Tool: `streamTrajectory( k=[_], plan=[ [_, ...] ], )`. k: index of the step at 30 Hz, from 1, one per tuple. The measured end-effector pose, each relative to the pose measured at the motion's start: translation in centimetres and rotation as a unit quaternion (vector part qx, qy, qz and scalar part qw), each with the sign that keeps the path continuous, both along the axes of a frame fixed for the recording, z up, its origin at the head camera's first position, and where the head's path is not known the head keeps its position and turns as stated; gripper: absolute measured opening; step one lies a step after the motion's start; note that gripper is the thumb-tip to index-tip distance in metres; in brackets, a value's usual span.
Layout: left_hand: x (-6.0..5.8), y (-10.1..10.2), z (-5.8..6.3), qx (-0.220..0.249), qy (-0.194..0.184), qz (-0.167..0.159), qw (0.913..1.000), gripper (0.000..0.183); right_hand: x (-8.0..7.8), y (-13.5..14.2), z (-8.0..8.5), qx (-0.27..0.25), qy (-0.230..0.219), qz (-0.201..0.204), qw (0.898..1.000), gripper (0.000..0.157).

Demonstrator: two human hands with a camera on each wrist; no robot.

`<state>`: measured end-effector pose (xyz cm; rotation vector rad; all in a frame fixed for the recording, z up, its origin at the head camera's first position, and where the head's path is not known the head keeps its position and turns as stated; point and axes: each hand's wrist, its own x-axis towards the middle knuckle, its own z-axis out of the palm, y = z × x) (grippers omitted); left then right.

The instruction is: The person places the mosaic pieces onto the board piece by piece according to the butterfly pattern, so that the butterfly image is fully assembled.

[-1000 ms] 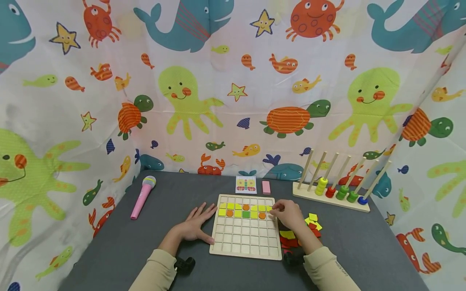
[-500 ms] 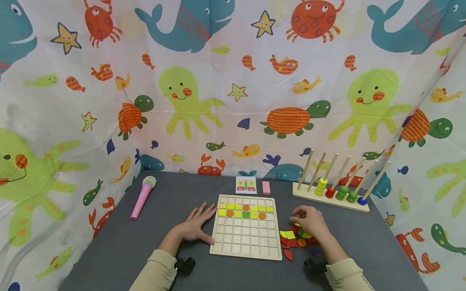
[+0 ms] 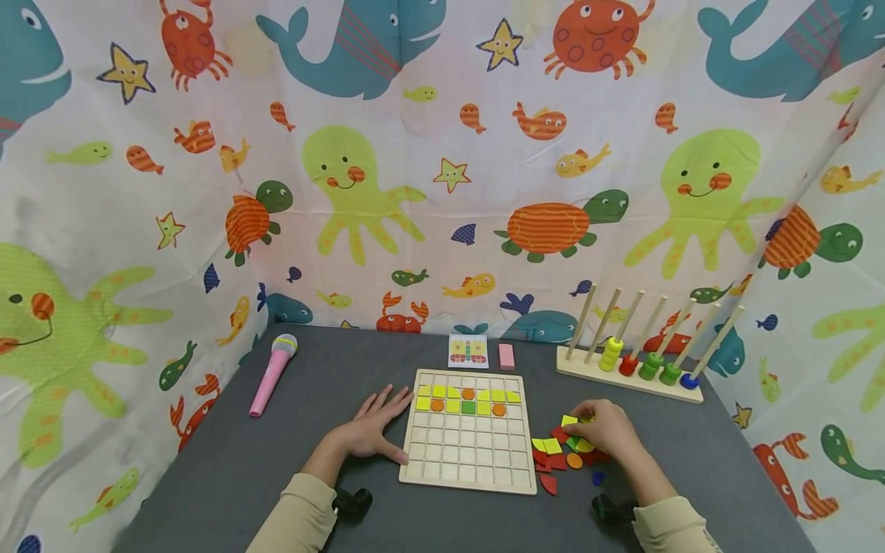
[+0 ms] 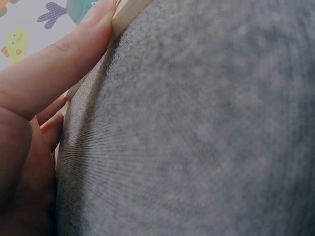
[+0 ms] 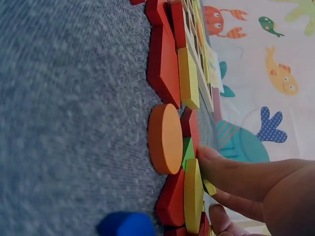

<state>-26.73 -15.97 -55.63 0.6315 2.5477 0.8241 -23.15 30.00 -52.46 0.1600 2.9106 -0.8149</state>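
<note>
The right hand point(image 3: 604, 427) reaches into the loose pile, thumb and fingers close around a yellow tile point(image 3: 569, 421) at the hand's 9 o'clock; whether they clamp it or only touch it cannot be told. An orange disc point(image 3: 575, 461) lies near at 7 to 8 o'clock, a blue piece point(image 3: 598, 478) at 6 o'clock.

Caution: the pieces overlap. A low or wide pinch may drag a neighbour along or scatter the pile.

The grid board point(image 3: 468, 455) lies at the pile's 9 o'clock, two rows carrying pieces; the lower one's 3 o'clock cell is bare. A tile set down tilted there could ride on the divider.

The left hand point(image 3: 369, 430) spreads flat at the board's 9 o'clock, thumb against its edge. Should that thumb slip, the board may shift.

At the board's 12 o'clock lies the pattern card point(image 3: 468, 351).
</note>
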Motion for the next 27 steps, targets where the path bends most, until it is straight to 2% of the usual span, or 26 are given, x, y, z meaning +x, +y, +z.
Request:
streamTrajectory(
  k=[7,12,15,22,27],
  plan=[
    [0.1,-0.1,0.1,0.008,-0.005,0.001,1.0000,0.124,-0.4,-0.1,-0.1,-0.049,0.009,-0.011,0.999,0.027],
    [0.0,-0.1,-0.1,0.020,-0.002,-0.001,0.9998,0.124,-0.9,-0.9,0.0,-0.064,0.017,0.005,0.998,0.026],
    [-0.1,-0.3,-0.5,0.027,0.004,-0.010,0.9996,0.123,-1.2,-1.9,0.0,-0.072,0.011,0.013,0.997,0.026],
    [-0.1,-0.1,-0.1,0.002,0.000,-0.002,1.0000,0.125,-2.2,-5.0,0.1,-0.088,0.020,0.030,0.995,0.025],
    [-0.1,-0.1,-0.2,-0.004,-0.002,0.000,1.0000,0.124,-3.2,-6.7,-0.2,-0.120,0.031,0.016,0.992,0.016]
  ],
)
